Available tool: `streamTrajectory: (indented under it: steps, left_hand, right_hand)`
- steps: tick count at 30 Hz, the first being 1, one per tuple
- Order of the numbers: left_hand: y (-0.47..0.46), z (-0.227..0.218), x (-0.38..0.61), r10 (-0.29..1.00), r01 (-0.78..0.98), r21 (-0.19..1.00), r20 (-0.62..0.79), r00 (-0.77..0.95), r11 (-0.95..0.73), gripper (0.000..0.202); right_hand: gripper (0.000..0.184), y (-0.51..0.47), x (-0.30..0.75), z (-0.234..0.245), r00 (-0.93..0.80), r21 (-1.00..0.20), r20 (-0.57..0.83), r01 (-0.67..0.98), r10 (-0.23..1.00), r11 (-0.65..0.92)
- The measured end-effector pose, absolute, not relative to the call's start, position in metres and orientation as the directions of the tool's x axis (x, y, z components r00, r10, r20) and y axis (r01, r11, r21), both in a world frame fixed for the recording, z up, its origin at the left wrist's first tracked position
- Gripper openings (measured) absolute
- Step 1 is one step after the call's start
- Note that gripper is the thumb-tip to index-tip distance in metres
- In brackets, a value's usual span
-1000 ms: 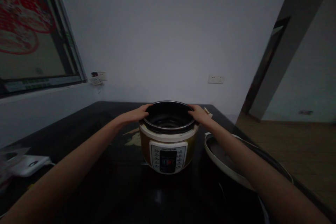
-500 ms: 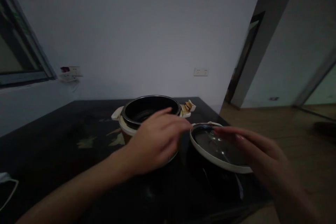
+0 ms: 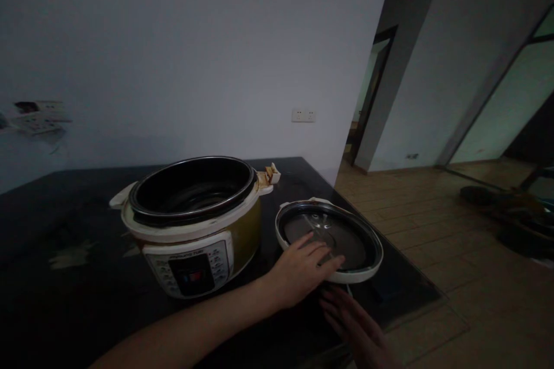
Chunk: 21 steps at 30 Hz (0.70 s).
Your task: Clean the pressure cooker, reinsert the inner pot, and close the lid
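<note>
My left hand (image 3: 303,270) reaches over the near edge of a round pressure cooker lid (image 3: 357,239), its fingers spread above the lid's inner face; whether they press on it I cannot tell. The lid lies with its dark metal inside facing up and a pale rim around it. Just below that rim is my right hand (image 3: 352,320), in shadow, fingers stretched out and nothing visible in them. To the left stands the electric pressure cooker (image 3: 246,230), uncovered, with a dark inner pot (image 3: 190,184) and a control panel facing me.
Everything stands on a dark glossy table (image 3: 285,170) pushed against a white wall. A socket (image 3: 303,115) is on the wall behind. Beyond the table's right edge lies a tiled floor (image 3: 415,213) with dark objects farther off.
My view has turned right and moved closer. The left hand has gone from in front of the cooker to the lid. The right hand has dropped from the lid's right side to below its near rim.
</note>
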<state>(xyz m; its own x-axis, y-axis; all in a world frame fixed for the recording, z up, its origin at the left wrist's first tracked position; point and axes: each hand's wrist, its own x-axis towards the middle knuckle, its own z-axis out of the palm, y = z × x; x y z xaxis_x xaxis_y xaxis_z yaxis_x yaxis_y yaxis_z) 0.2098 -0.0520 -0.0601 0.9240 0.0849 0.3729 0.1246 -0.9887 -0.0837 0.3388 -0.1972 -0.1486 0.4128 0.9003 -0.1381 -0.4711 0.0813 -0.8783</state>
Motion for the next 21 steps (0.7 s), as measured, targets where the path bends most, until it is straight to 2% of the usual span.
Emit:
streamTrajectory:
  steps: [7, 13, 16, 21]
  left_hand:
    - [-0.041, -0.053, 0.216, 0.018, 0.047, -0.084, 0.322, 0.947, -0.995, 0.048]
    - [-0.039, -0.057, 0.221, -0.040, -0.023, -0.060, 0.296, 0.954, -0.998, 0.038]
    - [-0.040, -0.053, 0.221, -0.036, -0.030, -0.027, 0.277, 0.960, -0.999, 0.039]
    - [-0.037, -0.039, 0.222, 0.029, 0.016, 0.054, 0.249, 0.968, -0.998, 0.045]
  right_hand:
    - [0.038, -0.181, 0.338, -0.159, 0.431, -0.812, -0.187, -0.573, 0.883, 0.107]
    - [0.037, -0.186, 0.331, -0.159, 0.468, -0.830, -0.156, -0.539, 0.870, 0.142]
    - [0.039, -0.189, 0.331, -0.153, 0.449, -0.833, -0.154, -0.539, 0.880, 0.130]
    - [0.045, -0.182, 0.335, -0.155, 0.506, -0.797, -0.107, -0.558, 0.856, 0.231]
